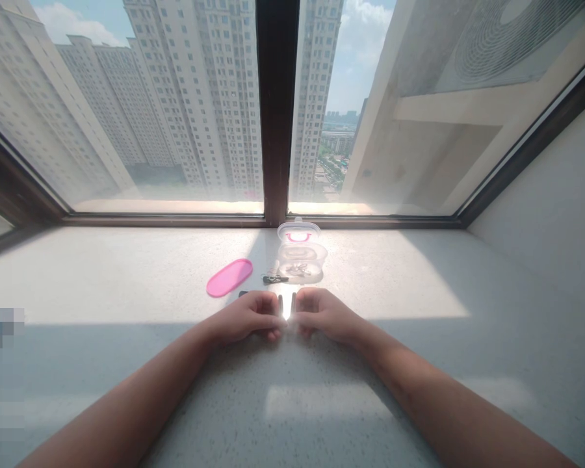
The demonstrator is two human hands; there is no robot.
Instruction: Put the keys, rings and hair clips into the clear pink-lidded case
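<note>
My left hand (251, 314) and my right hand (324, 313) face each other just above the counter, a narrow gap between their fingertips. The fingers of both are curled into a pinch. Beside each set of fingertips a thin grey upright piece shows, and strong glare between the hands hides what they hold. Beyond them lies a small dark clip-like piece (274, 279) with metal on it. Behind that, a clear plastic case (316, 255) stands with its lid raised and small metallic pieces (298, 269) inside. Left of these rests a flat pink oval piece (229, 278).
A speckled white counter (127, 273) runs up to the dark window frame (277, 130). Another dark item (242, 294) pokes out behind my left hand, mostly hidden. A white wall (556, 188) bounds the right side. Sunlight and shadow cross the counter.
</note>
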